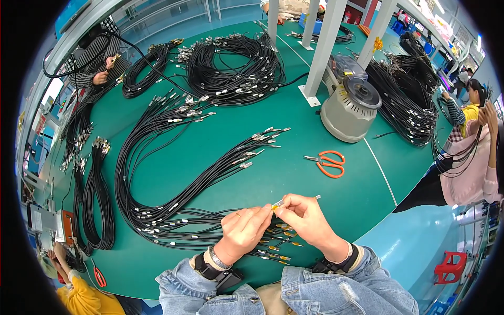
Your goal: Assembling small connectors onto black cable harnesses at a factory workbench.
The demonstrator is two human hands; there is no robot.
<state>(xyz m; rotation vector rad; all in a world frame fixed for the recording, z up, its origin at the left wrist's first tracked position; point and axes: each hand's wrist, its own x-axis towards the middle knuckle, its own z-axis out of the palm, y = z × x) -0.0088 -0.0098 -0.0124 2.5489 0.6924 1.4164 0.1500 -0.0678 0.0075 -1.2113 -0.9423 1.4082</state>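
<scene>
My left hand [244, 233] and my right hand [306, 219] meet above the front of the green table, fingertips pinched together. Between them is the metal-tipped end of a black cable, with a small piece of yellow tape [275, 207] around it. Its exact wrap is partly hidden by my fingers. Below my hands lies a bundle of black cables [202, 227] with white labels; several ends there carry yellow tape. The bundle curves left and back across the table. Orange-handled scissors [332, 164] lie beyond my right hand, blades slightly apart.
A grey rounded machine [349, 107] stands beside white metal posts [321, 55]. Large cable coils [231, 68] cover the far table, with another coil [97, 205] at the left. Red-handled scissors [100, 277] lie near the left edge. Co-workers handle cables around the table. A red stool [450, 266] stands right.
</scene>
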